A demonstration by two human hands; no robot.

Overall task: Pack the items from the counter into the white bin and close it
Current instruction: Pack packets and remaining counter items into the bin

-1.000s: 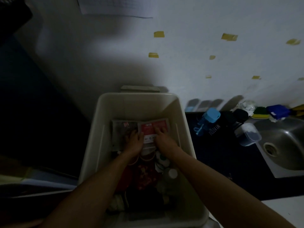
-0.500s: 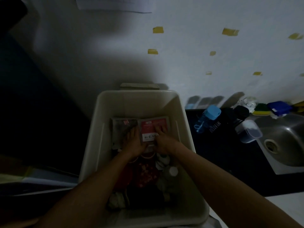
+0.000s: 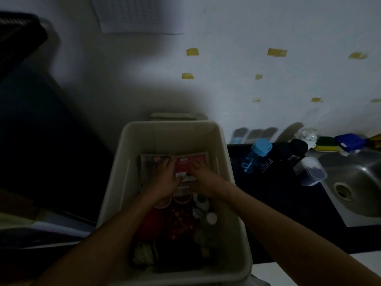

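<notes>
The white bin (image 3: 123,166) stands open below me, partly filled. Both of my hands are inside it at the far end. My left hand (image 3: 165,178) lies flat across a grey packet (image 3: 147,164) and the edge of a red packet (image 3: 183,165). My right hand (image 3: 203,178) presses its fingers on the red packet's right side. Nearer to me in the bin lie red patterned pouches (image 3: 179,221), small white-capped bottles (image 3: 210,217) and darker items that I cannot make out. On the dark counter (image 3: 288,203) to the right lie a blue-capped bottle (image 3: 258,153) and a clear container (image 3: 310,171).
A steel sink (image 3: 354,182) is set in the counter at the right, with a green-yellow sponge (image 3: 325,143) and a blue box (image 3: 349,141) behind it. A flat lid-like piece (image 3: 173,116) leans behind the bin against the white wall. Dark furniture fills the left.
My hands have stayed on the packets at the bin's far end, shifting only slightly. The view tilted a little.
</notes>
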